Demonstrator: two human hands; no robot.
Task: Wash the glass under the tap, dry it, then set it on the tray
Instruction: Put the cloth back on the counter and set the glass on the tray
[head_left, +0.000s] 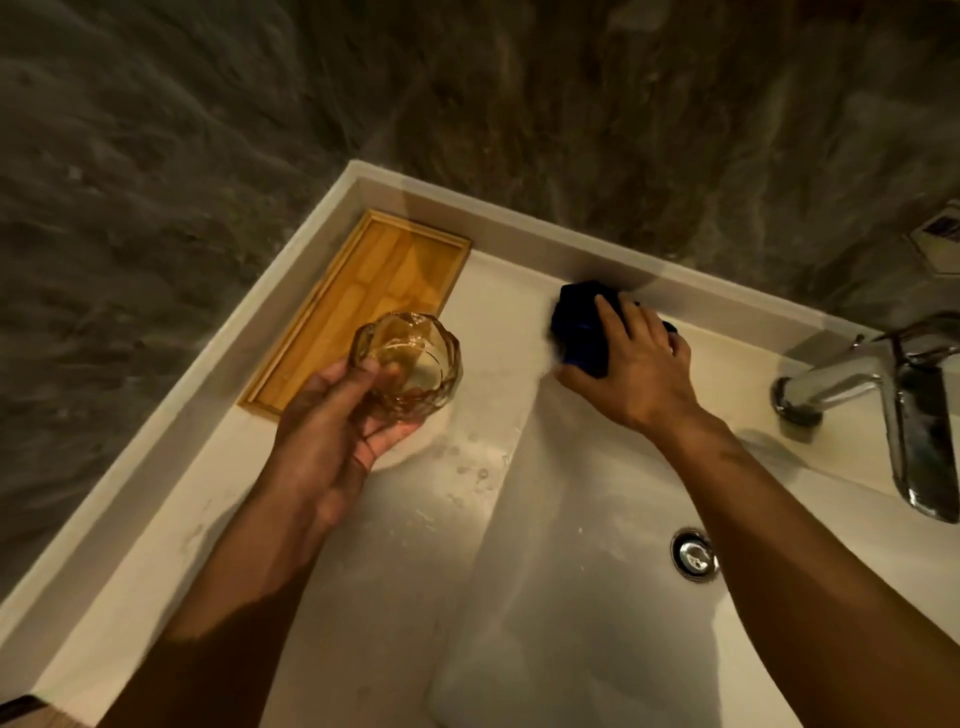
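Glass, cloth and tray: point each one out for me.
glass (415, 358): head view, faceted amber side wall, gripped by the left hand (332, 415).
cloth (579, 325): head view, dark blue folds under the right hand (636, 366).
tray (363, 291): head view, bare wooden floor.

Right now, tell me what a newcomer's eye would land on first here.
The faceted amber glass tumbler, held in the left hand above the white counter, just in front of the rectangular wooden tray. Next, the right hand on the dark blue cloth by the back ledge, left of the chrome tap.
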